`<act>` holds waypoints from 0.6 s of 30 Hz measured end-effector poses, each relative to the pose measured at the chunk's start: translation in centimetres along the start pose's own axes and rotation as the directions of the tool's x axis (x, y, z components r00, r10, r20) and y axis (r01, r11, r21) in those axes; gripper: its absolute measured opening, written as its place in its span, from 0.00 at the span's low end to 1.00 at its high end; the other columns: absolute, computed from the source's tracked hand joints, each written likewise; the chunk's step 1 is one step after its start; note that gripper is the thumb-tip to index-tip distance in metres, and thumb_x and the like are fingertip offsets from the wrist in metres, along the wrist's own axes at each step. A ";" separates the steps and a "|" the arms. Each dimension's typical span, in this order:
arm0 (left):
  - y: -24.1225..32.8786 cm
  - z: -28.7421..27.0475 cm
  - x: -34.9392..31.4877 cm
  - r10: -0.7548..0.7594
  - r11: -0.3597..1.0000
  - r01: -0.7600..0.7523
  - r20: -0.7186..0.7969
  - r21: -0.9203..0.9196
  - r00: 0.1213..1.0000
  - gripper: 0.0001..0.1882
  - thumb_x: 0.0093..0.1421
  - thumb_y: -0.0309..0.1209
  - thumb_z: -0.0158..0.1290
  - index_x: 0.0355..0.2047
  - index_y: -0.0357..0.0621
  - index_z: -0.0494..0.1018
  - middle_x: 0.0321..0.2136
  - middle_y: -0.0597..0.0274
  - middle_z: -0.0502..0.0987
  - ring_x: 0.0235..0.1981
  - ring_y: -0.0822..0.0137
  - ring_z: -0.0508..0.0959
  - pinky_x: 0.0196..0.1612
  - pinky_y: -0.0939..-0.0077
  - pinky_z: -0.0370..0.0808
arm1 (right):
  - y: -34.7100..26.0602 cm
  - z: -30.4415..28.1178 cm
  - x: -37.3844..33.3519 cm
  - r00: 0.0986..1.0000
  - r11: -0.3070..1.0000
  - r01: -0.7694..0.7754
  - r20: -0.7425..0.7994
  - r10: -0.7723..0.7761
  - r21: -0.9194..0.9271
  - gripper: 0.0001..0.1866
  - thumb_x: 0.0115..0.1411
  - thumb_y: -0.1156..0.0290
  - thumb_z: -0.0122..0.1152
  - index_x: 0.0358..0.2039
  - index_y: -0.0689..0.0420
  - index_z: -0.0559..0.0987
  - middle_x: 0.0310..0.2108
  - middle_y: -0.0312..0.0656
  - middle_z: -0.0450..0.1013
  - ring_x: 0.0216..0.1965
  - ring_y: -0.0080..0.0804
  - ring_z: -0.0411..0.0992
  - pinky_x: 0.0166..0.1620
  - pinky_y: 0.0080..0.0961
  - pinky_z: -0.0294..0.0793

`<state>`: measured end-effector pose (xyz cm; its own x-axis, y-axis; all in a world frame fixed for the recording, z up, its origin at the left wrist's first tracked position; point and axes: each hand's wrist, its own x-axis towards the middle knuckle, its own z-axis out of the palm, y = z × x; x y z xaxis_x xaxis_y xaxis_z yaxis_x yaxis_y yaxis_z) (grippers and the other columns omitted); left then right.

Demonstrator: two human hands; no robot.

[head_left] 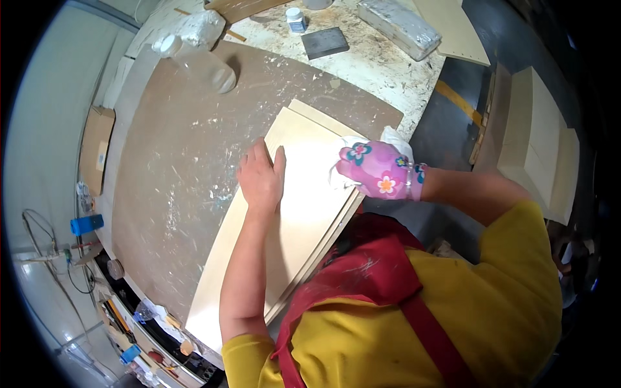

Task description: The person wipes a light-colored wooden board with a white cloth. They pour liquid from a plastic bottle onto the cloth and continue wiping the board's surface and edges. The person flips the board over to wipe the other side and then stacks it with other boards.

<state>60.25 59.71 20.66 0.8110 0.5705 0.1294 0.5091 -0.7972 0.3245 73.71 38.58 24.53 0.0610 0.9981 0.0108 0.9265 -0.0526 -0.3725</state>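
Note:
A stack of pale wooden boards (304, 213) lies on a brown worktable (187, 161). My left hand (262, 178) is bare and rests flat on the top board near its left edge. My right hand (381, 169) wears a pink flowered glove and presses a white cloth (346, 147) against the board's right edge. A yellow shirt and a red apron fill the lower right of the view.
A clear plastic bottle (200, 61) lies at the table's far left. Beyond it are a small white-capped jar (296, 19), a dark square pad (325, 43) and a wrapped grey block (399, 27). More pale boards (540, 142) stand at the right. Cluttered tools (129, 323) lie below left.

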 end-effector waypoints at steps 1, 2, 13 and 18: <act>0.0 0.0 0.0 0.002 1.000 -0.002 0.001 0.009 1.000 0.24 0.58 0.45 0.48 0.48 0.40 0.67 0.39 0.50 0.74 0.39 0.49 0.72 0.43 0.55 0.67 | -0.1 -0.1 0.0 0.999 0.999 -0.030 -0.039 0.031 0.028 0.17 0.48 0.70 0.58 0.41 0.52 0.72 0.36 0.44 0.69 0.39 0.42 0.72 0.38 0.37 0.74; 0.0 0.1 0.1 0.005 1.000 -0.005 0.002 0.018 1.000 0.24 0.58 0.45 0.47 0.48 0.40 0.67 0.39 0.50 0.74 0.39 0.49 0.72 0.43 0.54 0.67 | 0.0 0.0 0.7 0.997 0.998 -0.042 -0.055 0.045 0.048 0.15 0.49 0.69 0.57 0.40 0.53 0.73 0.35 0.45 0.70 0.37 0.43 0.73 0.37 0.37 0.74; -0.1 -0.1 0.1 -0.060 0.996 0.063 0.054 -0.057 0.997 0.25 0.59 0.44 0.47 0.51 0.40 0.65 0.42 0.49 0.74 0.42 0.49 0.72 0.46 0.55 0.67 | -2.8 1.9 -2.7 0.992 0.952 0.099 0.042 -0.116 0.288 0.17 0.52 0.61 0.56 0.41 0.54 0.73 0.35 0.48 0.72 0.34 0.44 0.74 0.38 0.39 0.74; -2.7 -0.5 -1.5 -0.188 0.894 0.076 -0.215 -0.442 0.958 0.20 0.61 0.33 0.44 0.52 0.39 0.65 0.42 0.49 0.74 0.43 0.54 0.73 0.48 0.62 0.67 | -0.1 -3.6 -6.1 0.932 0.643 -0.357 0.299 0.203 0.678 0.17 0.56 0.62 0.59 0.42 0.60 0.75 0.39 0.44 0.74 0.39 0.36 0.74 0.45 0.30 0.71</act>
<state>57.49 61.13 20.05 0.6197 0.7388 0.2648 0.3889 -0.5821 0.7141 74.55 32.39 27.86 0.1341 0.9297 -0.3432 0.3220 -0.3684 -0.8722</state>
